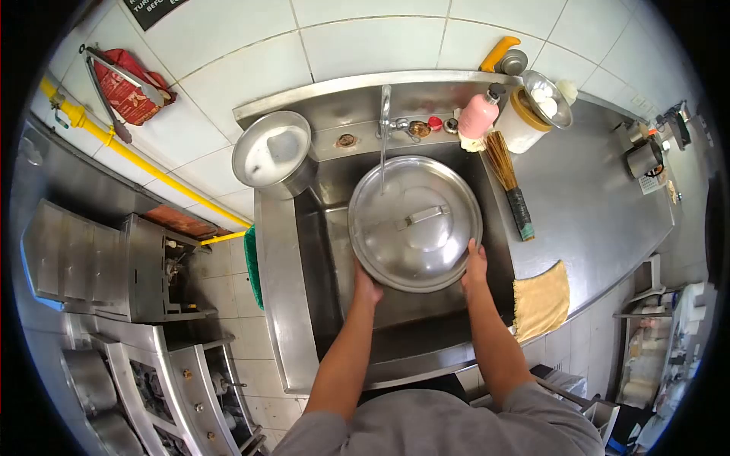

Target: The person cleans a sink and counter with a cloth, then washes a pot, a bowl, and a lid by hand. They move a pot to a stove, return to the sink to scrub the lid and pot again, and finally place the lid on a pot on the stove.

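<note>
A large round metal pot lid (380, 251) is held over the sink basin (327, 304), its strap handle facing up. My left hand (366, 286) grips its lower left rim, with most of the fingers hidden beneath. On the lower right rim, my right hand (475, 264) is closed with the fingers at the edge. The faucet (386, 102) stands behind, and its spout reaches over the far part of the lid.
A metal pot with suds (275, 148) sits at the sink's left corner. Along the right stand a pink bottle (479, 114), a stick brush (508, 178) and a tan cloth (541, 300). A bowl with white round items (549, 99) rests on a container. Stoves (152, 380) are at left.
</note>
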`<control>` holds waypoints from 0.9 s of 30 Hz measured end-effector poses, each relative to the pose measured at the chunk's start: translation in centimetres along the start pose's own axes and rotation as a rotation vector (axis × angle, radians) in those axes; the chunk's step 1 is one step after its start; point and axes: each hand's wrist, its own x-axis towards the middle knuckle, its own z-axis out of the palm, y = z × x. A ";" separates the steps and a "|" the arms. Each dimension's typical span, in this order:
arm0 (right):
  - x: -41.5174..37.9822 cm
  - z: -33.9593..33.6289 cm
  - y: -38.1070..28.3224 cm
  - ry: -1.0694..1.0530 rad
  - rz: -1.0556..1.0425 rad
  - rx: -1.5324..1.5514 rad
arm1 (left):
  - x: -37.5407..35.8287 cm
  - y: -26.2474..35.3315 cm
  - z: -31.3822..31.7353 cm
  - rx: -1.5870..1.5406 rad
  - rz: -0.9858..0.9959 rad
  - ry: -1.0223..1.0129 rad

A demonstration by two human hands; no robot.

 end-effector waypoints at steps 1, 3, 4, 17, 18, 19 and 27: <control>-0.3 0.5 0.5 0.069 0.034 0.017 | 0.2 -0.2 0.0 -0.002 -0.002 -0.004; -0.9 0.6 0.5 0.032 0.023 0.008 | 0.4 -0.8 -0.2 -0.174 -0.077 -0.125; -0.7 0.1 0.7 -0.010 0.016 -0.004 | 0.6 -1.1 -0.6 -0.184 -0.082 -0.127; -1.8 -1.1 0.1 -0.088 -0.018 -0.546 | -3.9 2.7 0.6 -0.093 0.102 0.237; -2.2 -1.5 -0.3 -0.222 -0.047 -0.520 | -4.3 2.8 0.5 -0.050 0.162 0.288; -3.0 -1.4 -1.0 -0.232 -0.054 -0.523 | -4.2 2.5 0.0 -0.058 0.171 0.285; -4.0 2.7 -5.0 -0.195 -0.895 -1.063 | -2.1 -0.1 -2.4 0.595 0.452 0.350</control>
